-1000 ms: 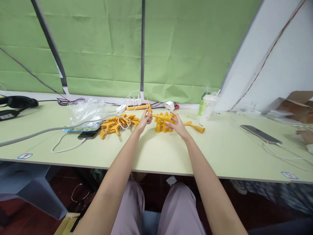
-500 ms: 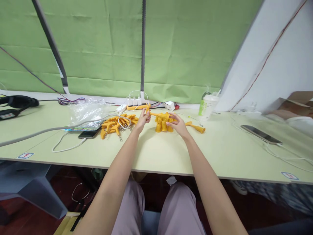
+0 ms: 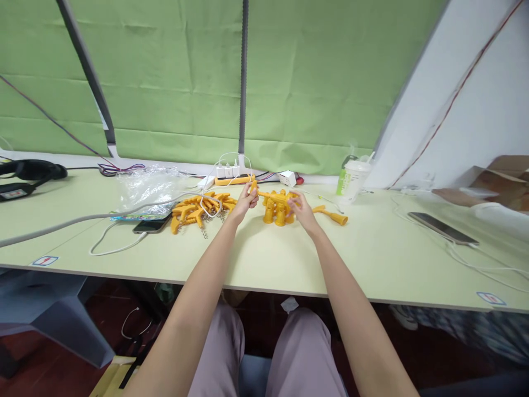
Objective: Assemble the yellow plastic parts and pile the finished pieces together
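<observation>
My left hand [image 3: 244, 201] is closed in a pinch on the left end of a long yellow plastic part [image 3: 268, 195] held just above the table. My right hand [image 3: 301, 211] is closed on the part's right end. Right behind and under the part stands a cluster of upright yellow pieces [image 3: 278, 212]. To the left lies a pile of yellow curved parts with small chains [image 3: 198, 210]. One more yellow piece [image 3: 333, 215] lies to the right of my right hand.
A pale green table [image 3: 264, 253] carries a phone on a cable [image 3: 151, 224], a clear plastic bag [image 3: 146, 187], a power strip with chargers [image 3: 230, 175], a drink cup [image 3: 352, 177] and a second phone [image 3: 444, 227]. Another person's sleeve [image 3: 500, 212] shows at far right.
Both hands stayed on the yellow part and shifted it slightly; my right fingers went from spread to closed on its end. The other person's hand at far right drew back.
</observation>
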Available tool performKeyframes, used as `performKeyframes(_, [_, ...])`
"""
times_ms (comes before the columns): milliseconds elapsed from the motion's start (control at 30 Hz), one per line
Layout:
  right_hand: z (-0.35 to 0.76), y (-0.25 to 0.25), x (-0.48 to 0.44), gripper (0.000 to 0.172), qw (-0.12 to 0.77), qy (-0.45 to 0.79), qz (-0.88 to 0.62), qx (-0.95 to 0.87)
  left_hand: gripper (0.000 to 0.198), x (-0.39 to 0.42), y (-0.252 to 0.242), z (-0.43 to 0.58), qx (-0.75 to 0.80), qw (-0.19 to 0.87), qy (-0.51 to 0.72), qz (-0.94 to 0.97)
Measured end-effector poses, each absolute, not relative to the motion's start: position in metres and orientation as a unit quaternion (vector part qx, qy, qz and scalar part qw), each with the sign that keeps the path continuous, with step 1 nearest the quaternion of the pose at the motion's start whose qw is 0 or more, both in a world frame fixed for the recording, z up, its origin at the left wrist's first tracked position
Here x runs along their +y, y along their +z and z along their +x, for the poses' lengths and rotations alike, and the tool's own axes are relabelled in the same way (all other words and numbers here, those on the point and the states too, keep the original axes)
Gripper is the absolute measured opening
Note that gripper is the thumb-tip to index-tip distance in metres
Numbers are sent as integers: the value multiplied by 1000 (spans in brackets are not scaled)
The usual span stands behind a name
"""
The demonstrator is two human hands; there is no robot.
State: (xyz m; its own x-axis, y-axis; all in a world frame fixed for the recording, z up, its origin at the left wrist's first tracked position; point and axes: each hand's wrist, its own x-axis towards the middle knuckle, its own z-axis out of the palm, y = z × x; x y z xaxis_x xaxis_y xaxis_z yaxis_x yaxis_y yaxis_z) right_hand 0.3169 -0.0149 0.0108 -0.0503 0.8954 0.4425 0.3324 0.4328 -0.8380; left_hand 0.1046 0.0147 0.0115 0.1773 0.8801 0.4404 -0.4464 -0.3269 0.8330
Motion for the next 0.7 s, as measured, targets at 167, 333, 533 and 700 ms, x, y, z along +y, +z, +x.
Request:
performKeyframes(167, [315, 12, -14, 57, 530, 277, -458, -658, 33, 16, 10, 104, 191, 538, 607, 553])
performKeyframes(333, [310, 9, -17, 50, 507, 252, -486, -666, 31, 14, 11, 102, 185, 540, 615, 545])
performKeyframes(533, [308, 11, -16, 54, 537, 252, -442, -673, 26, 14, 12, 102, 199, 551, 601, 544])
performKeyframes(700, [308, 10, -14, 56, 534, 256, -480, -647, 28, 14, 11, 103, 191, 542, 592, 565])
